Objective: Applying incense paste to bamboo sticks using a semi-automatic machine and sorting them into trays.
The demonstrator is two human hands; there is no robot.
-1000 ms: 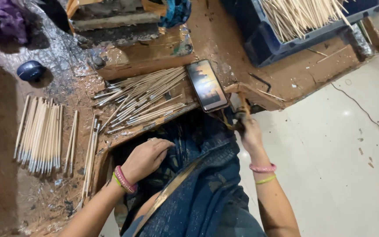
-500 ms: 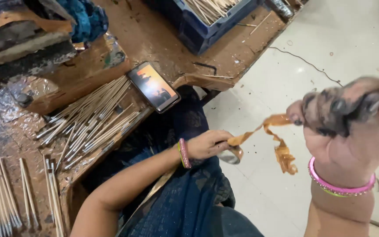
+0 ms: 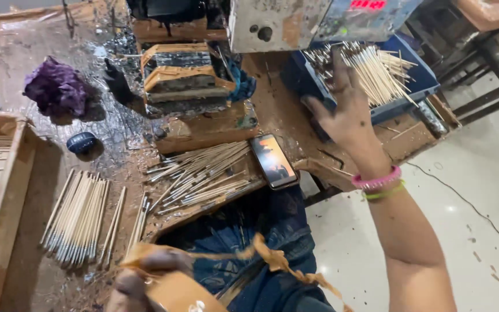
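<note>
I see my right hand (image 3: 347,112) smudged dark grey, with a pink bangle (image 3: 376,179) and a yellow-green bangle (image 3: 383,192) on its wrist. My left hand (image 3: 145,277) has dark-stained fingers (image 3: 157,261) on an orange-tan strip (image 3: 272,260). My jeans (image 3: 261,237) are dark blue. The pale cream sticks (image 3: 76,216) have grey tips. The table (image 3: 24,52) is brown and dusty. A blue crate (image 3: 405,95) has light sticks in it. I see a purple cloth (image 3: 58,92), a small dark blue lid (image 3: 82,142), a black phone (image 3: 273,162) with an orange screen, and a white floor (image 3: 469,190).
</note>
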